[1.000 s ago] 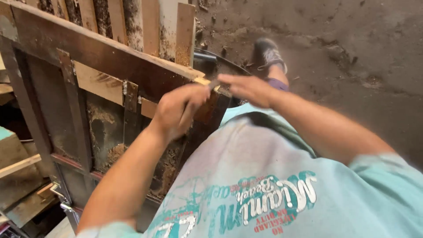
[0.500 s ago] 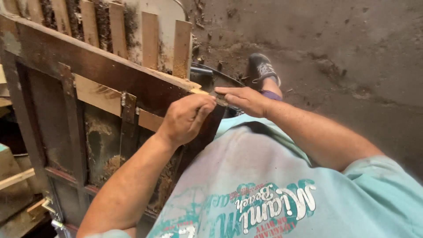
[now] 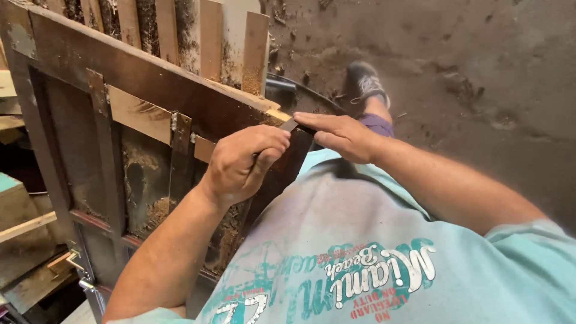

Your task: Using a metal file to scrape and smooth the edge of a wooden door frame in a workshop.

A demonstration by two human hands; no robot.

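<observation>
A dark wooden door frame (image 3: 150, 78) lies tilted in front of me, with pale wood strips fixed across it. My left hand (image 3: 246, 162) is closed around the handle of a flat metal blade tool (image 3: 289, 125). My right hand (image 3: 339, 135) presses its fingers on the top of the blade, near the frame's right corner. The blade's tip rests against the pale strip at that corner (image 3: 276, 113). Most of the tool is hidden under my hands.
Upright pale planks (image 3: 210, 36) stand behind the frame. A dark round rim (image 3: 306, 93) shows beyond the corner. My shoe (image 3: 366, 84) rests on the dirty floor (image 3: 480, 72). Wood offcuts and a metal latch (image 3: 75, 261) lie at lower left.
The view has shifted slightly down and closer. Both hands keep their grip on the tool at the frame's corner, sliding a little along the edge.
</observation>
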